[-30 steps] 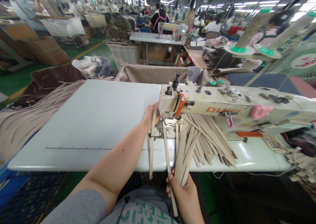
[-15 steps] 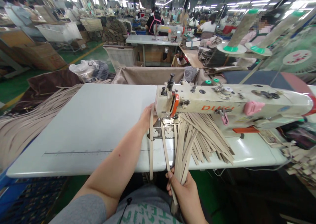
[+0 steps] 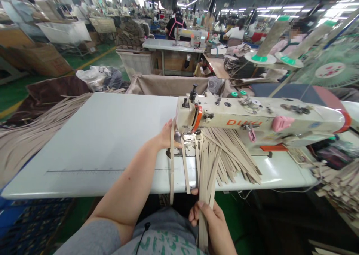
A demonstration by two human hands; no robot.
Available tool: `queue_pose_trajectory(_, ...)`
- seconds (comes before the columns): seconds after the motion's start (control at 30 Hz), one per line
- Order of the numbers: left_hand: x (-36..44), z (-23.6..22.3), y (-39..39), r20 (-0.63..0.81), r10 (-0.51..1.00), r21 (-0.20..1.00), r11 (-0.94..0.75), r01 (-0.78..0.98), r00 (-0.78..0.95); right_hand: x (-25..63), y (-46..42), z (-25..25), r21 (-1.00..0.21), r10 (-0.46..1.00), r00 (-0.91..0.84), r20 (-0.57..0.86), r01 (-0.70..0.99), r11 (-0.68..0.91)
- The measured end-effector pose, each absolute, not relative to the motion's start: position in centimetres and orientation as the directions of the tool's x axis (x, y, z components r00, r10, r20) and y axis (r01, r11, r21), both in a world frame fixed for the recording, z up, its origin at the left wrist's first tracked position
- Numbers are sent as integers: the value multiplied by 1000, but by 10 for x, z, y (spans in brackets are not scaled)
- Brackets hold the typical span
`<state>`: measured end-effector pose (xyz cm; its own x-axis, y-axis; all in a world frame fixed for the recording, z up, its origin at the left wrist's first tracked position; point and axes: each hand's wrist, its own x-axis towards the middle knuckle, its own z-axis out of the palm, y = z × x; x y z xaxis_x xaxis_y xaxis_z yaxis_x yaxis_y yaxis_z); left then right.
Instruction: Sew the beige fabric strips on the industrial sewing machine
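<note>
My left hand (image 3: 167, 136) lies by the sewing machine's head, fingers stretched out and apart, partly hidden by a hanging beige strip (image 3: 172, 172). Its thumb reaches toward the needle plate, at the top of a short beige strip (image 3: 186, 169). Below the table's front edge, my right hand (image 3: 211, 217) is closed around a bundle of beige strips (image 3: 206, 180). The bundle runs up from the hand toward the machine (image 3: 238, 120), and its upper strips show small holes. One strip (image 3: 197, 154) rises to the presser foot.
More cut strips (image 3: 235, 157) lie fanned under the machine arm. Long strips (image 3: 53, 116) hang over the table's left side. The white table (image 3: 112, 135) has a ruler line. Thread cones (image 3: 269, 38) and a fan (image 3: 331, 69) stand at right. Other people work behind.
The short strip has left my right hand; its lower end now rests free at the table edge. My left thumb has come into view beside the needle plate. The view has shifted slightly.
</note>
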<state>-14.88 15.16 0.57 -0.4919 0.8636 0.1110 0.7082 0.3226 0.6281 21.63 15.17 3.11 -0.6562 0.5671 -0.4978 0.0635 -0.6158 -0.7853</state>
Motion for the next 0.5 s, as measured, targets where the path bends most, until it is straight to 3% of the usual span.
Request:
queue_pose_trajectory(0.3,-145,18,154,21,879,555,386,737,-476,227,153,35,-660,489,-576,-655,122,-742)
queue_pose_trajectory(0.5,-147,13,152,86,864,625,341,702,-496,227,148,40,-748,572,-561,-598,135,-650)
